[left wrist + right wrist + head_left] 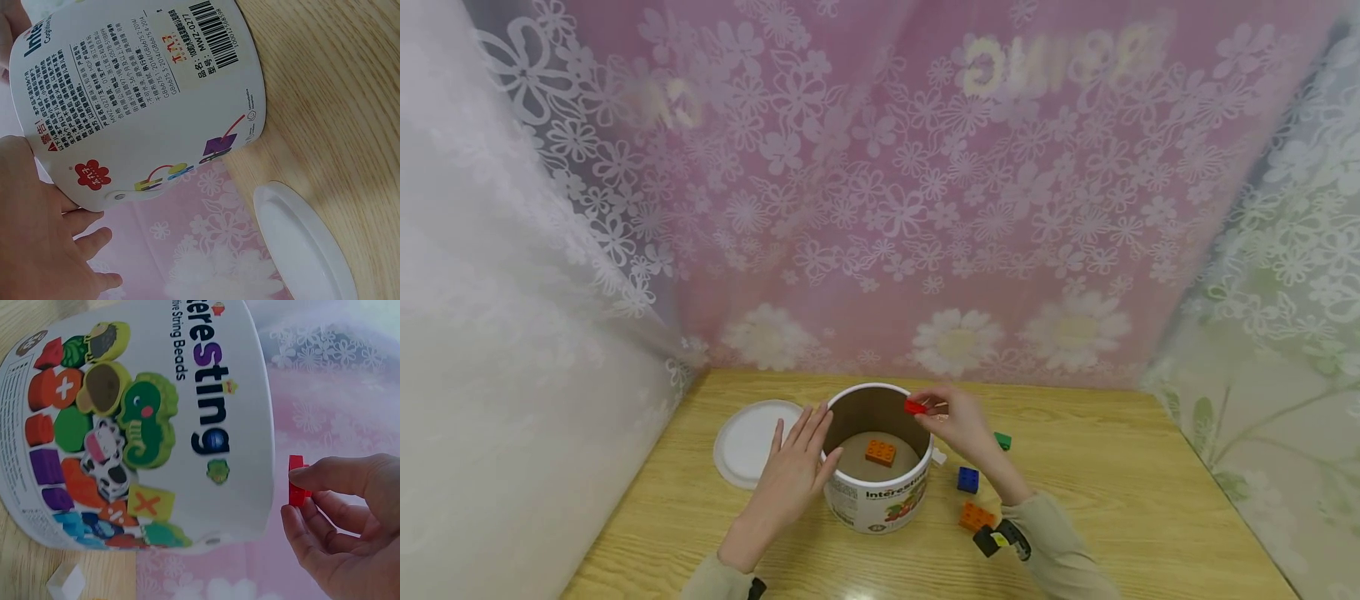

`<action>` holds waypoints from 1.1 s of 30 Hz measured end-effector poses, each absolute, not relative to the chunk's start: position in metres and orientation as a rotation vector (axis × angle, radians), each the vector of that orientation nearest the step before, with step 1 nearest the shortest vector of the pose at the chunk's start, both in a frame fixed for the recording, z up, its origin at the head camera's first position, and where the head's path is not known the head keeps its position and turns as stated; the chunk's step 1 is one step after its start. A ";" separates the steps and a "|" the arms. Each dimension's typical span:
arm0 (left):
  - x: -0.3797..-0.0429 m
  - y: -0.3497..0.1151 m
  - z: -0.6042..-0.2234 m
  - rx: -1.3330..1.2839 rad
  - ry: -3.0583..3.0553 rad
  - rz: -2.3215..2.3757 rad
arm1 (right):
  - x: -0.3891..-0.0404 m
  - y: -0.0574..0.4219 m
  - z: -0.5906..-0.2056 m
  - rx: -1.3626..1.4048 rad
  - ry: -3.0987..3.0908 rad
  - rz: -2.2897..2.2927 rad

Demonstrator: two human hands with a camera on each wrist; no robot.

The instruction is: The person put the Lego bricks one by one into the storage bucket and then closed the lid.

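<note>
A round white bucket [877, 508] with a printed label stands on the table. Inside, an orange toy brick [880, 452] lies on its floor. My right hand [953, 421] pinches a red toy brick [297, 481] between thumb and fingers at the bucket's right rim, above the opening in the head view. With fingers straight, my left hand [796, 457] rests on the left side of the rim. In the left wrist view, its fingers [94, 244] extend past the bucket's edge.
A white round lid [752, 442] lies left of the bucket. To the right are a blue brick [967, 479], an orange brick [976, 517], a green brick [1003, 441] and a small white piece [67, 581]. Flowered curtains [880, 208] surround the wooden table [1150, 500].
</note>
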State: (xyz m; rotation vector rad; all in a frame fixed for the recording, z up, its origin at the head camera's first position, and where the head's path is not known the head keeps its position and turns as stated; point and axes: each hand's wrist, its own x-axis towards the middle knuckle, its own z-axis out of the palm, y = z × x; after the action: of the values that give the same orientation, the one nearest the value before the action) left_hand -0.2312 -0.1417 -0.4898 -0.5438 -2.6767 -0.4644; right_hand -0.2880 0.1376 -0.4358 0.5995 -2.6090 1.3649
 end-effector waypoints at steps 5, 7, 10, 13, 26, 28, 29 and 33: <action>-0.231 -0.141 -0.489 -0.542 -2.666 -0.463 | -0.292 0.119 -0.433 0.675 -2.591 1.362; -0.231 -0.141 -0.489 -0.544 -2.659 -0.459 | -0.294 0.112 -0.433 0.725 -2.582 1.351; -0.231 -0.141 -0.489 -0.544 -2.667 -0.450 | -0.297 0.103 -0.434 0.784 -2.583 1.311; -0.230 -0.141 -0.489 -0.541 -2.684 -0.462 | -0.300 0.095 -0.436 0.800 -2.586 1.304; -0.230 -0.141 -0.488 -0.542 -2.672 -0.478 | -0.311 0.070 -0.450 0.828 -2.648 1.306; -0.230 -0.141 -0.488 -0.542 -2.675 -0.477 | -0.312 0.067 -0.452 0.823 -2.674 1.289; -0.230 -0.141 -0.488 -0.542 -2.676 -0.477 | -0.313 0.066 -0.453 0.820 -2.683 1.288; -0.230 -0.141 -0.488 -0.535 -2.683 -0.474 | -0.314 0.064 -0.455 0.802 -2.704 1.269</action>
State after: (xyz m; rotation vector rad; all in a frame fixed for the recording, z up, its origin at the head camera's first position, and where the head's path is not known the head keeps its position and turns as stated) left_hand -0.2305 -0.1413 -0.4881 -0.5353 -2.6834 -0.4736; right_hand -0.3144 0.0635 -0.4551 0.8016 -2.7041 1.2694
